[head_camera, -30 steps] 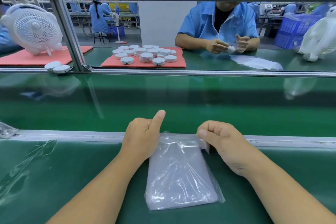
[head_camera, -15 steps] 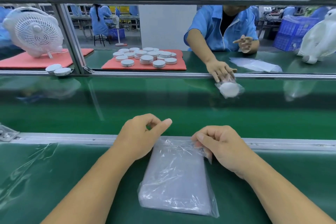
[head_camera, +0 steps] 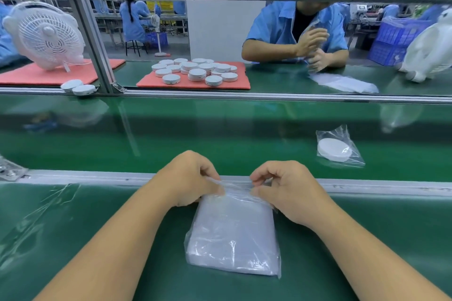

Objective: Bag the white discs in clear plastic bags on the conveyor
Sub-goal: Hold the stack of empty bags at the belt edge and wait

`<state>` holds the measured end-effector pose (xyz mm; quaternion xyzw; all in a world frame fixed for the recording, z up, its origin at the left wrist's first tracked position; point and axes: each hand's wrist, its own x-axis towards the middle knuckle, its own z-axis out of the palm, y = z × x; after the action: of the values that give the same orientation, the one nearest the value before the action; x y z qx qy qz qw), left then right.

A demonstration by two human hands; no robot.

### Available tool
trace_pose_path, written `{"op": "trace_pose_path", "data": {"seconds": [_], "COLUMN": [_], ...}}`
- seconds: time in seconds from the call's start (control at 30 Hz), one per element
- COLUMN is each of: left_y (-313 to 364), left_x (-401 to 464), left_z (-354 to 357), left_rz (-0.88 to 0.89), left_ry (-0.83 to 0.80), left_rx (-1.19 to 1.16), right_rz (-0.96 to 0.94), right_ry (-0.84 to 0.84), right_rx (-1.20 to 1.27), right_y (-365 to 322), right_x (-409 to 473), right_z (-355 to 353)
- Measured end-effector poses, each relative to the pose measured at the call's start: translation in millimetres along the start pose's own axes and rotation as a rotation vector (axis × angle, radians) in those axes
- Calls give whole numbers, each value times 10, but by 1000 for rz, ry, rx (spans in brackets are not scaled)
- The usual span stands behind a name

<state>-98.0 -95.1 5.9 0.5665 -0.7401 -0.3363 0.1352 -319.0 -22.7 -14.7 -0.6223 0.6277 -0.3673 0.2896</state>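
A stack of clear plastic bags (head_camera: 232,234) lies on the green work surface in front of me. My left hand (head_camera: 188,177) pinches the top edge of the stack at its left corner. My right hand (head_camera: 283,188) pinches the same edge at the right corner. A white disc sealed in a clear bag (head_camera: 336,149) lies on the green conveyor belt (head_camera: 171,137) to the right. Several loose white discs (head_camera: 195,72) sit on a red mat (head_camera: 146,82) across the belt.
A person in a blue shirt (head_camera: 293,32) works opposite, hands raised over a pile of bags (head_camera: 342,83). White fans (head_camera: 46,34) stand at far left and far right (head_camera: 430,54). Two discs (head_camera: 78,87) rest by a metal post (head_camera: 95,44). Loose plastic film (head_camera: 29,222) lies at my left.
My left hand closed onto the bag stack's top edge beside my right. The person opposite set a bagged disc on the belt and withdrew; it has travelled right.
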Motion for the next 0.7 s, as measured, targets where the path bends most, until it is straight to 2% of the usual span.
{"op": "trace_pose_path", "data": {"seconds": [0.17,0.37,0.53,0.7], "left_y": [86,235,315,335], "left_x": [-19,-49,-91,-96], "left_z": [-21,36,85,111], "left_rz": [33,-83,-70,-1], "left_ry": [20,31,111,109], "left_rx": [-329,-625,-712,-748], "right_rz": [-47,-153,-173,-161], "right_ry": [53,42,-16,-67], "right_rx": [69,-9,-118,-204], "right_y": [-82,-198,-278,-349], "right_x": [6,-11,-44,-61], "right_z": [-87,-152,-162,-160]}}
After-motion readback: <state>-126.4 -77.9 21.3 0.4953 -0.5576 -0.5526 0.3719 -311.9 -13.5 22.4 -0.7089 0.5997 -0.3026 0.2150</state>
